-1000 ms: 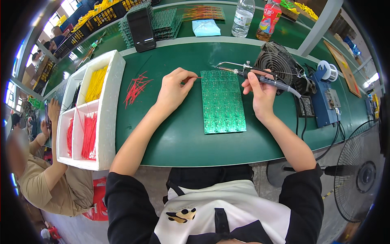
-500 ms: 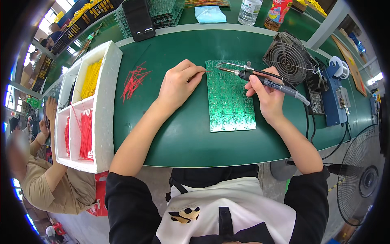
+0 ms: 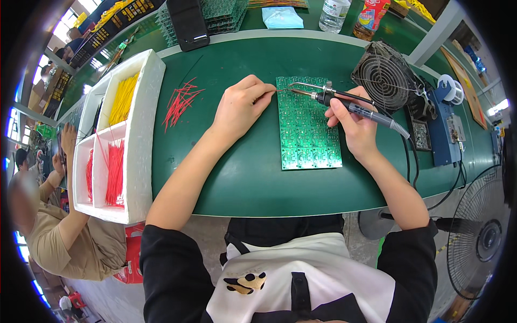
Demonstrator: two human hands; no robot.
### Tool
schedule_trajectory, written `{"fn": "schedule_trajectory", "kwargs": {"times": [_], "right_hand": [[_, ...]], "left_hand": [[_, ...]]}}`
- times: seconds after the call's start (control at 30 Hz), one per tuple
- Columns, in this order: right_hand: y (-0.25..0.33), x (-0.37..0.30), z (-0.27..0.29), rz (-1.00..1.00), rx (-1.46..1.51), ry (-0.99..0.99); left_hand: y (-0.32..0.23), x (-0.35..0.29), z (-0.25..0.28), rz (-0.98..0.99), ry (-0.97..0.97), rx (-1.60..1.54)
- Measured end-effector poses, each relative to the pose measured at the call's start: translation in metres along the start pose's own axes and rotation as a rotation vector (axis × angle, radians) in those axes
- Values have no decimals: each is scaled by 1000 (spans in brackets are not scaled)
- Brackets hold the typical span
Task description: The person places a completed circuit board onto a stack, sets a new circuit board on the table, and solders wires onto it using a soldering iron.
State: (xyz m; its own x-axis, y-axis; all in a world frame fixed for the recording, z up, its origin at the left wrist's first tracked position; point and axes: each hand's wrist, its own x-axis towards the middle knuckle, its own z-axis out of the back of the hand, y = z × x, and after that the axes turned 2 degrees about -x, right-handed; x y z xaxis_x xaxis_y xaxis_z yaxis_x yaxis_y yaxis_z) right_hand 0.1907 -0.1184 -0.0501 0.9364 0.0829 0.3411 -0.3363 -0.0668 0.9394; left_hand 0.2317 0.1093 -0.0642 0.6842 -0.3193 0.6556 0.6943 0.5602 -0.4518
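A green circuit board panel (image 3: pixel 310 145) with rows of repeated small boards lies flat on the green bench in front of me. At its upper left edge, my left hand (image 3: pixel 237 110) pinches a thin red wire (image 3: pixel 279 90), whose end reaches over the board; most of it is hidden by the fingers. My right hand (image 3: pixel 355 129) grips a soldering iron (image 3: pixel 371 114) like a pen, with a thin feed tube clamped along it. The iron's tip points left, over the top rows and close to the wire's end; whether they touch I cannot tell.
Loose red wires (image 3: pixel 182 103) lie left of my left hand, beside a white foam box (image 3: pixel 141 140) of yellow and red wires. A fan with a round grille (image 3: pixel 379 81) and a blue soldering unit (image 3: pixel 446 132) stand right. Behind are a phone (image 3: pixel 187 27) and bottles (image 3: pixel 334 15). A person sits left.
The whole view has shifted slightly. The iron's tip sits a little lower over the board, nearer to me. My left hand keeps its pinch at the board's edge.
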Motion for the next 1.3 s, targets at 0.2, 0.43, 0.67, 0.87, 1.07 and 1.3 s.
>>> {"fn": "schedule_trajectory", "kwargs": {"times": [0.2, 0.43, 0.67, 0.87, 1.07, 1.3], "right_hand": [[0, -1, 0, -11, -15, 9], [0, -1, 0, -28, -8, 23], [2, -1, 1, -32, -56, 32], [0, 0, 2, 29, -38, -38], [0, 1, 1, 31, 19, -75], [0, 4, 9, 99, -30, -130]], "left_hand": [[-1, 0, 1, 44, 18, -13], [2, 0, -1, -2, 2, 6], [0, 1, 0, 2, 13, 6], [1, 0, -1, -11, 0, -6], [0, 0, 2, -8, 2, 3], [-13, 13, 47, -87, -57, 382]]}}
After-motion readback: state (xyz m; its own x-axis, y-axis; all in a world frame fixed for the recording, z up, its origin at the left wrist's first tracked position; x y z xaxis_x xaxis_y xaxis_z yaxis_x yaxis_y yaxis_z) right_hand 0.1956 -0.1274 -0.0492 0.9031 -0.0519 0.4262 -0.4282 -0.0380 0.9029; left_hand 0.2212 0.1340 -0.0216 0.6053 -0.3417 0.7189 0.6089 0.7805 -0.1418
